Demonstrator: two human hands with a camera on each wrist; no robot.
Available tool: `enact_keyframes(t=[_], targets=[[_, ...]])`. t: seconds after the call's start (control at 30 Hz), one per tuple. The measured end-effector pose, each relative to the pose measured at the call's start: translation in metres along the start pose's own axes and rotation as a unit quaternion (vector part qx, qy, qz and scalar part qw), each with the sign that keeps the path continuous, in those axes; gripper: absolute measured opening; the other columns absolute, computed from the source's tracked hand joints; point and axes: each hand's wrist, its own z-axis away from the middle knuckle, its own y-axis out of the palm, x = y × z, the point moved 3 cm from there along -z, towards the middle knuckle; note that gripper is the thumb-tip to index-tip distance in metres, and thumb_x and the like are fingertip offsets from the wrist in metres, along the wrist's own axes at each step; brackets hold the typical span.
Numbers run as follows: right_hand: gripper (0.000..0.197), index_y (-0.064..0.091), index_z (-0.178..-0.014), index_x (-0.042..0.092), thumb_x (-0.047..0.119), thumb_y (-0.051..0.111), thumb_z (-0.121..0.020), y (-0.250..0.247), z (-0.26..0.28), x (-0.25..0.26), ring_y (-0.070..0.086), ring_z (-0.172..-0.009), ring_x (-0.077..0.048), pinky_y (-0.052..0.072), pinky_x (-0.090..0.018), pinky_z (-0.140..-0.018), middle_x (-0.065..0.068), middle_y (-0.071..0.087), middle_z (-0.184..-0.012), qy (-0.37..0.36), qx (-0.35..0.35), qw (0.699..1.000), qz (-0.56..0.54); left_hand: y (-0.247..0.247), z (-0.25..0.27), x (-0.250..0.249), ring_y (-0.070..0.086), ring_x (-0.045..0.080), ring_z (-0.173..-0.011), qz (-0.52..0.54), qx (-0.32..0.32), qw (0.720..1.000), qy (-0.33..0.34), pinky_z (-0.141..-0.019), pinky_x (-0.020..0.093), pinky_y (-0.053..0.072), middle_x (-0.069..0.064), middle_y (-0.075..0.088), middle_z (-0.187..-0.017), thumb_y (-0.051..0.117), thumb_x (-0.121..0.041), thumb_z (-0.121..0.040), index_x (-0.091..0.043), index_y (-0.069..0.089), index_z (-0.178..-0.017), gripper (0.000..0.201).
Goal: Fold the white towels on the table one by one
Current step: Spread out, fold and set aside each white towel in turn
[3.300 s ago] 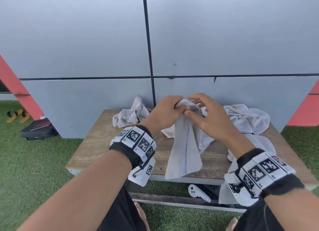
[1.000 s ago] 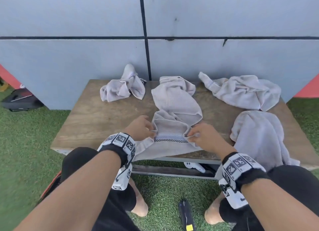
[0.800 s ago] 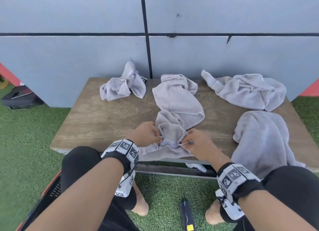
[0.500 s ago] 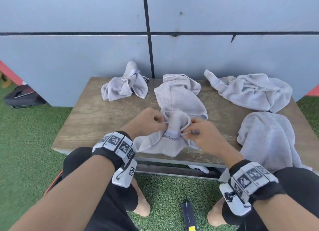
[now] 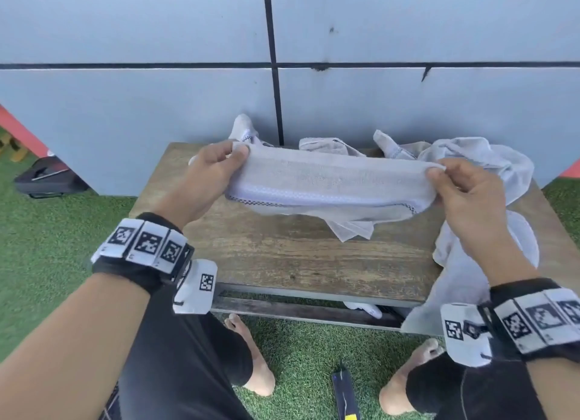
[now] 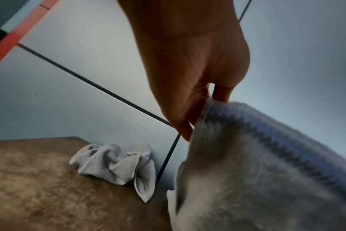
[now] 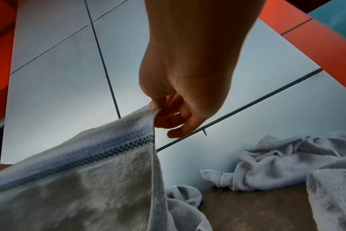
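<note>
A white towel (image 5: 329, 184) with a checked blue border stripe is stretched between both hands above the wooden table (image 5: 298, 256). My left hand (image 5: 216, 165) pinches its left corner between thumb and fingers. My right hand (image 5: 452, 184) pinches the right corner. The far part of the towel trails down onto the table behind. In the left wrist view the left hand (image 6: 196, 112) nips the towel (image 6: 267, 171) edge; in the right wrist view the right hand (image 7: 168, 112) holds the towel (image 7: 85, 179) corner.
A crumpled towel (image 5: 244, 134) lies at the table's back left, a second towel (image 5: 477, 159) at the back right, and a third towel (image 5: 489, 262) hangs over the right front edge. A grey panelled wall (image 5: 282, 58) stands behind. A black bag (image 5: 47, 178) lies on the grass at left.
Both hands have risen from the front edge and moved apart, lifting the towel's striped edge and pulling it taut between them. The camera view has tilted up slightly.
</note>
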Motion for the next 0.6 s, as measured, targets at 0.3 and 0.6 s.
enact_keyframes(t=[0.3,0.6], targets=[[0.007,0.071,-0.093,0.022,0.026,0.067,-0.094,0.065,0.018,-0.06,0.062,-0.09,-0.014,0.044,-0.026,-0.073,0.006,0.068,-0.095,0.093,0.205,0.943,0.244,0.075,-0.005,0.081,0.056,0.012,-0.094,-0.298,0.109,0.946,-0.073,-0.083,0.03,0.045,0.008,0.063,-0.108,0.06,-0.037,-0.096,-0.017,0.068,-0.08,0.027],[0.019,0.055,-0.075,0.03,0.031,0.06,-0.094,0.115,0.067,-0.083,0.054,-0.08,-0.015,0.05,-0.035,-0.076,0.006,0.056,-0.091,0.058,0.364,0.859,0.355,0.097,0.011,0.113,0.052,0.02,-0.111,-0.41,0.176,0.892,-0.071,-0.092,0.035,0.044,-0.005,0.057,-0.111,0.057,-0.036,-0.095,-0.023,0.07,-0.088,0.02]])
